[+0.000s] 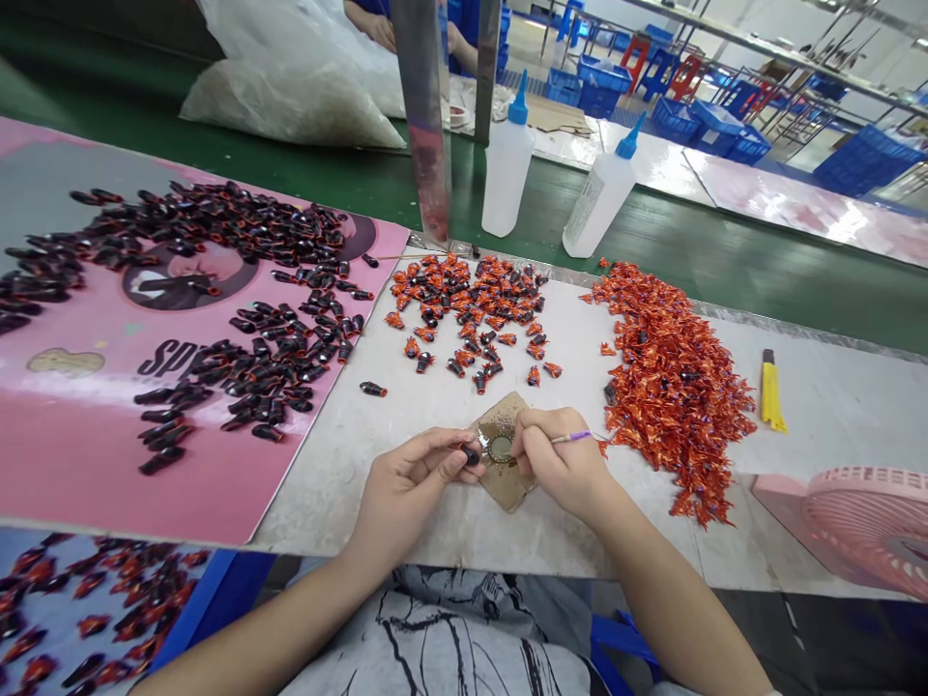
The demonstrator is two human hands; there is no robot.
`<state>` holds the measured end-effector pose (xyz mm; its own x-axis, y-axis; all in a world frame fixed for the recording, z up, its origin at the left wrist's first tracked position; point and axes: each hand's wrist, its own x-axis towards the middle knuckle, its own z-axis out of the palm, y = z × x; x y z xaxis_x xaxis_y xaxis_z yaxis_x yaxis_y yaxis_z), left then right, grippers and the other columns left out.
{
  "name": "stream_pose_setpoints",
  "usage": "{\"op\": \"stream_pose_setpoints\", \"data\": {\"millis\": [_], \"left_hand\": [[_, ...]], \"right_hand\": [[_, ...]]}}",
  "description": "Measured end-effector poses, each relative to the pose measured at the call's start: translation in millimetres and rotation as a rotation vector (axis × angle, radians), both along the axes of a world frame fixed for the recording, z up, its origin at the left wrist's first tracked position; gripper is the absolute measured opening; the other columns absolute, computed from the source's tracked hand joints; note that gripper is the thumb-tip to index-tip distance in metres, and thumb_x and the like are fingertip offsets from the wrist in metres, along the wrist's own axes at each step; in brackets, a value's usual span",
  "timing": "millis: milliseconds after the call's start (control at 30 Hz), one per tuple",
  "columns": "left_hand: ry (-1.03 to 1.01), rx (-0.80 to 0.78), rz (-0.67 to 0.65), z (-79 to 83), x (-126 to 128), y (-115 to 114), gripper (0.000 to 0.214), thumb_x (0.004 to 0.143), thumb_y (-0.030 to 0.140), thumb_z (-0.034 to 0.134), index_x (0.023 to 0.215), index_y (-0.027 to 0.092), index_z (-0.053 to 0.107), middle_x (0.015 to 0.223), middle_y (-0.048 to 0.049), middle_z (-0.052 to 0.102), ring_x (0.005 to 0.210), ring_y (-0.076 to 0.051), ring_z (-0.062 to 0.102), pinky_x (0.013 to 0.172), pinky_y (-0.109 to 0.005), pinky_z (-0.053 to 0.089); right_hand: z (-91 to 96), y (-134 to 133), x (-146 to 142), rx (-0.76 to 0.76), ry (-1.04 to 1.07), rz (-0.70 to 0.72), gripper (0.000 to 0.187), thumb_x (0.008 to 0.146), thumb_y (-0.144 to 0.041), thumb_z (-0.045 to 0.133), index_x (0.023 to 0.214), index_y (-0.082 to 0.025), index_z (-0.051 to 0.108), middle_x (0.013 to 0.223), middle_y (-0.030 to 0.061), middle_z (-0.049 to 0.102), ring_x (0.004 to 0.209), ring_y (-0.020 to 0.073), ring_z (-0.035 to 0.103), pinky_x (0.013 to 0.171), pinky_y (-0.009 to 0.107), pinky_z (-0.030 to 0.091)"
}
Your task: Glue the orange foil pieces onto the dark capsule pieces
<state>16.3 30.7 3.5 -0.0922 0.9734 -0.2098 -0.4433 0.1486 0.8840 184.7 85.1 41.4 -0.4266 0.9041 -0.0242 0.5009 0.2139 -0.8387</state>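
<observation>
My left hand [410, 478] pinches a small dark capsule-shaped piece [471, 454] between thumb and fingers. My right hand [558, 459] grips a thin purple-handled brush [572, 437], its tip near a round metal lid [500, 449]. That lid sits on a stained tan cardboard square [504, 493] between my hands. Beyond them lies a scattered heap of orange-and-dark pieces [464, 314]. Loose orange-red foil bits [674, 387] are piled to the right. Many dark capsules [253, 290] lie spread across a pink printed poster [87, 416] to the left.
Several pieces lie on a blue-edged sheet [87, 619] at lower left. A yellow utility knife [768, 391], a pink fan [862, 527] and two glue bottles [507, 164] stand around. Metal posts [424, 116] rise ahead. Beyond, a co-worker's hands [377, 29] and blue crates [696, 126] appear.
</observation>
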Motion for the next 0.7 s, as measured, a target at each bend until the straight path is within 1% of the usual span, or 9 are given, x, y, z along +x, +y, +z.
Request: {"op": "stream_pose_setpoints", "data": {"millis": [133,233,400,533,633,700], "left_hand": [[0.046,-0.010,0.002,0.9,0.1,0.2,0.028,0.064,0.037,0.088,0.079,0.016,0.078,0.073,-0.0040,0.075,0.058,-0.016,0.072,0.058,-0.025,0.063],[0.079,-0.016,-0.007,1.4,-0.5,0.2,0.029,0.064,0.037,0.088,0.080,0.015,0.077,0.073,-0.0043,0.075,0.058,-0.018,0.072,0.059,-0.027,0.064],[0.122,-0.041,-0.030,2.4,-1.3,-0.1,0.033,0.064,0.039,0.087,0.081,0.014,0.075,0.075,-0.0059,0.075,0.061,-0.020,0.072,0.061,-0.031,0.064],[0.097,-0.046,-0.028,2.0,-0.9,-0.1,0.032,0.064,0.040,0.088,0.080,0.015,0.076,0.076,-0.0057,0.075,0.061,-0.019,0.073,0.061,-0.029,0.064],[0.059,-0.033,-0.020,1.5,0.2,0.6,0.030,0.063,0.038,0.089,0.079,0.015,0.077,0.074,-0.0045,0.075,0.059,-0.017,0.072,0.060,-0.026,0.063],[0.047,-0.026,-0.009,1.6,1.0,1.1,0.030,0.063,0.038,0.089,0.078,0.016,0.077,0.074,-0.0041,0.074,0.058,-0.017,0.072,0.059,-0.026,0.063]], "right_hand": [[1.8,-3.8,-3.5,-0.111,0.341,-0.026,0.024,0.074,-0.018,0.037,0.056,-0.020,0.054,0.045,-0.0010,0.056,0.042,0.0115,0.049,0.044,0.022,0.038],[1.6,-7.1,-6.4,-0.097,0.465,0.001,0.025,0.075,-0.017,0.038,0.057,-0.019,0.056,0.047,-0.0007,0.058,0.043,0.0111,0.049,0.044,0.022,0.039],[-1.8,-10.2,-9.1,-0.018,0.453,0.040,0.026,0.077,-0.015,0.038,0.058,-0.020,0.056,0.050,-0.0007,0.058,0.045,0.0112,0.050,0.048,0.023,0.042],[-2.4,-10.9,-9.7,-0.012,0.441,0.056,0.027,0.078,-0.014,0.038,0.059,-0.020,0.056,0.050,-0.0008,0.058,0.046,0.0112,0.050,0.050,0.023,0.042],[-0.8,-9.3,-6.8,0.005,0.439,0.018,0.027,0.078,-0.015,0.037,0.059,-0.020,0.055,0.049,-0.0009,0.058,0.045,0.0117,0.049,0.049,0.023,0.042],[0.7,-6.5,-3.2,0.056,0.367,-0.013,0.027,0.078,-0.015,0.037,0.058,-0.020,0.054,0.048,-0.0013,0.056,0.044,0.0118,0.049,0.048,0.023,0.040]]}}
